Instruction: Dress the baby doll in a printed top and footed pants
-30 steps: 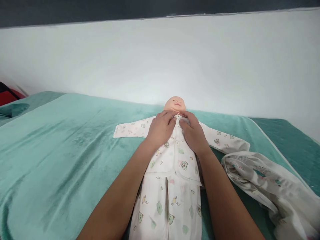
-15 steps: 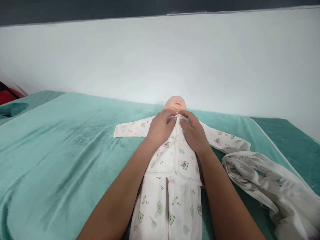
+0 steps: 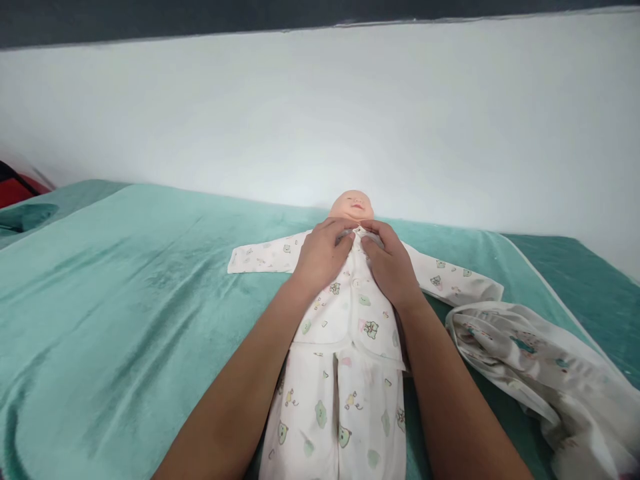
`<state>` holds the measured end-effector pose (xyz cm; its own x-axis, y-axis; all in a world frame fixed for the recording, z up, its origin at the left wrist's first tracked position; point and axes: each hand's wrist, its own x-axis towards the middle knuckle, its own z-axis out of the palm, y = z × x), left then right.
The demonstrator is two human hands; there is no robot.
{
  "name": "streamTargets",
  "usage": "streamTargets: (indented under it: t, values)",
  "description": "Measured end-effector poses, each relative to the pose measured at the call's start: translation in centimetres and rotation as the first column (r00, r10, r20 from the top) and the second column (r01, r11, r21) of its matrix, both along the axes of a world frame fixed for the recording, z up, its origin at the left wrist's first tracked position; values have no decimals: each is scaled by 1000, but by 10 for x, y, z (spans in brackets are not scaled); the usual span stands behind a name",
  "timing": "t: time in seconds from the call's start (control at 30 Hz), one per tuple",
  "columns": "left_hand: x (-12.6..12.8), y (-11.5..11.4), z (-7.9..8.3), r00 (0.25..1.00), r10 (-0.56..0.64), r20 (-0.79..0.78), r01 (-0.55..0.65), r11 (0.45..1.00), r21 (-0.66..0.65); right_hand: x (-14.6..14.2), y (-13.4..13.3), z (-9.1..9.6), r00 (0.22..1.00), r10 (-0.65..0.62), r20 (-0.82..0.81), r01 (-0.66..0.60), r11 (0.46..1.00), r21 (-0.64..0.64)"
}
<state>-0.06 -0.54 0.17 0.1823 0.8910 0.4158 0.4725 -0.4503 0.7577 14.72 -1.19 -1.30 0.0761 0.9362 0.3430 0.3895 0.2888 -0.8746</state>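
A baby doll [image 3: 351,204] lies on its back, dressed in a white baby shirt [image 3: 345,310] with small animal and leaf prints. Matching baby trousers [image 3: 325,413] cover its legs. At the left side of the collar, my left hand [image 3: 326,252] has its thumb and fingers closed on the shirt's edge. My right hand [image 3: 389,260] grips the opposite side of the collar, its fingers bent and close to the left ones. Both hands rest on the doll's chest, just below the chin. Lower buttons show down the shirt front. The sleeves stretch out to both sides.
A green plush blanket [image 3: 125,300] spreads under the doll, with a few creases at left. At right lies a crumpled white printed cloth [image 3: 545,367], touching the sleeve's end. Behind the doll's head stands a white wall [image 3: 320,120]. Something red [image 3: 17,190] sits at the far left.
Both hands stay at the collar with only tiny finger shifts. The whole view has moved very slightly; the doll and clothes lie as before.
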Motion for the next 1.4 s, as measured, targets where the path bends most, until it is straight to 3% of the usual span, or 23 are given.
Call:
streamTargets:
  t: [0.77, 1.0, 1.4]
  values:
    - [0, 0, -3, 1000, -7, 18, 7, 1000, 5, -1, 0, -1, 1000, -14, -27, 15, 1000, 28]
    - [2, -2, 0, 995, 93, 22, -91, 990, -107, 1, 1, -3, 998, 0, -64, 3, 999, 38]
    - [-11, -29, 0, 987, 4, 159, 25, 984, -177, -6, -47, -10, 991, -10, -130, 18, 998, 61]
